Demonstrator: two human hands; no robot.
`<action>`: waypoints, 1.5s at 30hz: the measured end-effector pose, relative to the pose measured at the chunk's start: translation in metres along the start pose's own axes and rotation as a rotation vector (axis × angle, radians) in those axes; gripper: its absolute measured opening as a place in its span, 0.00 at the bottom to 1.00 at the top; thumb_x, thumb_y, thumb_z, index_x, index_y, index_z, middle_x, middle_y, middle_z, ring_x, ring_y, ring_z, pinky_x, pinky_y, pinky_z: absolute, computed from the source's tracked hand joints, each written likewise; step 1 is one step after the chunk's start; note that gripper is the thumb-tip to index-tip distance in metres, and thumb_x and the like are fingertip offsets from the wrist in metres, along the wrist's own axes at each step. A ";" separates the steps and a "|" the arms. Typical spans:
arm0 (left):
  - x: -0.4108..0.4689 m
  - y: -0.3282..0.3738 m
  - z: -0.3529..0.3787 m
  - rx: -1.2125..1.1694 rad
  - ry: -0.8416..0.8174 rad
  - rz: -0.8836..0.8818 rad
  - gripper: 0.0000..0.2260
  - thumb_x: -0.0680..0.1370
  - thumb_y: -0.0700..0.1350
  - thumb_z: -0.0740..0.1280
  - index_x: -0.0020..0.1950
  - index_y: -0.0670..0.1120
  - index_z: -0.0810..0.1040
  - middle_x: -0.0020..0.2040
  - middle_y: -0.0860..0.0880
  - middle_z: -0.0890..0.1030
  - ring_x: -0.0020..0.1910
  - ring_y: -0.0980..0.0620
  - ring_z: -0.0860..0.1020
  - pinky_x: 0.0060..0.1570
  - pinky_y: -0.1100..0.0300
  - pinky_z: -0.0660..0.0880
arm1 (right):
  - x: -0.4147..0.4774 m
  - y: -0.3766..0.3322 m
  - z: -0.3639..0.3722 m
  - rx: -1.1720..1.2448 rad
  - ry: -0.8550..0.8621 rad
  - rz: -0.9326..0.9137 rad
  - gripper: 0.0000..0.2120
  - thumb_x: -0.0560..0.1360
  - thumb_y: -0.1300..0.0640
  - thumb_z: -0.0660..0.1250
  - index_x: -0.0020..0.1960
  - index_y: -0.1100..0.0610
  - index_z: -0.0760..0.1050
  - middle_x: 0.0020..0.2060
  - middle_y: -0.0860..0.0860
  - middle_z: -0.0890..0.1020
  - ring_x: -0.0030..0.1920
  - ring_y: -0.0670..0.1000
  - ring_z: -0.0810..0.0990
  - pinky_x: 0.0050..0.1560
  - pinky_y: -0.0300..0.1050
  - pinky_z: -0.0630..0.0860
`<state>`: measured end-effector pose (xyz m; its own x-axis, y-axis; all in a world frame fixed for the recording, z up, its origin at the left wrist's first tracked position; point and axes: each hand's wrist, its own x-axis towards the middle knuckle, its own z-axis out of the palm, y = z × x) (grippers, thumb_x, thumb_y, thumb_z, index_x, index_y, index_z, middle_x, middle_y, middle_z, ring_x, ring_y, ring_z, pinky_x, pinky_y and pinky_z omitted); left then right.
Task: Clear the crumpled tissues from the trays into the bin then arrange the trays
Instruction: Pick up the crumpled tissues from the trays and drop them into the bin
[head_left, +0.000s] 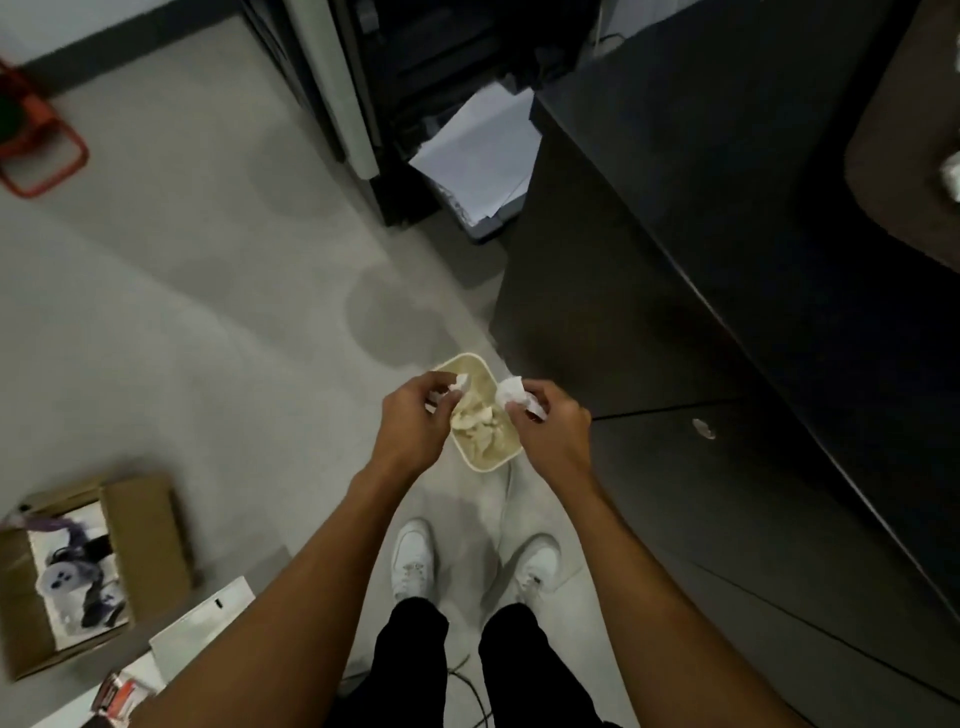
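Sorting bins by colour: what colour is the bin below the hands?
The small square bin is cream; head view.

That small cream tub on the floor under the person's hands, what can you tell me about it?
The cream, plastic-looking bin is squarish with rounded corners and a thin rim. It stands upright on the pale grey floor, beside a dark cabinet. Crumpled pale tissues lie inside. The left hand and right hand hover above, hiding parts of its rim.
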<state>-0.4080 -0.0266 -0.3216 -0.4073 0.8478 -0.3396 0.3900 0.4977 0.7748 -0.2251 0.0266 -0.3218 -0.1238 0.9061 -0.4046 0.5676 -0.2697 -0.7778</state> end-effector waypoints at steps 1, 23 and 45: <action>0.005 -0.011 0.008 0.012 -0.009 -0.002 0.08 0.80 0.50 0.71 0.56 0.49 0.84 0.45 0.52 0.84 0.43 0.55 0.80 0.45 0.60 0.78 | 0.008 0.010 0.008 -0.011 -0.002 0.010 0.14 0.77 0.56 0.74 0.62 0.51 0.80 0.57 0.49 0.84 0.57 0.51 0.81 0.51 0.36 0.81; 0.106 -0.183 0.091 0.102 -0.026 -0.095 0.10 0.80 0.49 0.70 0.59 0.47 0.83 0.48 0.51 0.84 0.41 0.62 0.78 0.40 0.77 0.68 | 0.133 0.182 0.136 -0.582 -0.072 0.066 0.28 0.77 0.54 0.70 0.75 0.55 0.68 0.72 0.53 0.73 0.71 0.56 0.69 0.71 0.53 0.69; 0.109 -0.163 0.115 0.460 -0.312 -0.040 0.19 0.80 0.46 0.67 0.70 0.47 0.76 0.64 0.45 0.81 0.63 0.42 0.77 0.61 0.47 0.76 | 0.121 0.160 0.093 -0.430 -0.207 0.130 0.17 0.78 0.60 0.67 0.66 0.54 0.78 0.66 0.53 0.78 0.65 0.55 0.77 0.61 0.45 0.77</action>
<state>-0.4213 0.0052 -0.5461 -0.1930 0.8057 -0.5600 0.7278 0.5003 0.4690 -0.2250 0.0630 -0.5401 -0.1640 0.7784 -0.6060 0.8683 -0.1777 -0.4632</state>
